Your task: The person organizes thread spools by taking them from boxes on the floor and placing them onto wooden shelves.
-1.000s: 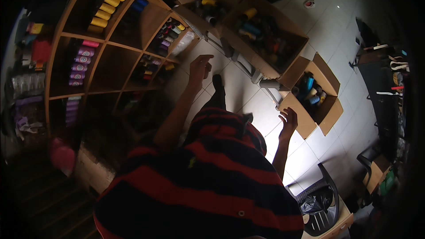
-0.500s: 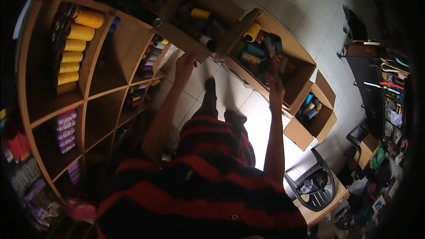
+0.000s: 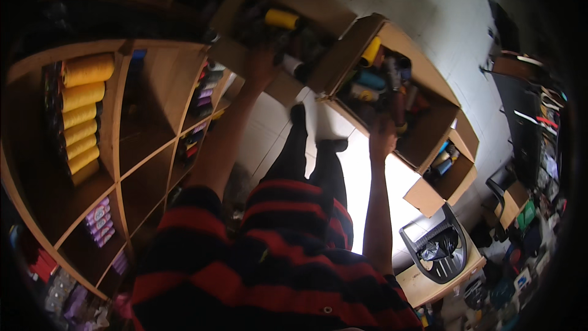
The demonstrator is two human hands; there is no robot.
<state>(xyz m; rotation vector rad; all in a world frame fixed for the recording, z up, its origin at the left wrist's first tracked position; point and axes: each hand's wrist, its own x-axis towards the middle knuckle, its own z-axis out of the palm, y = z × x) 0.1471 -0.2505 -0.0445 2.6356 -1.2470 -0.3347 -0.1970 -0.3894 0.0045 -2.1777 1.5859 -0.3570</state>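
Holding thread spools (image 3: 370, 79), an open carton (image 3: 419, 64) sits at the right hand (image 3: 383, 137).

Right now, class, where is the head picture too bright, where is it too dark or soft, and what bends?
Head view: glare whites out the floor beside the right forearm; head view: the left hand is dim and soft-edged, its fingers hard to make out; head view: fisheye distortion bows the wooden shelf, and the corners fall to near black.
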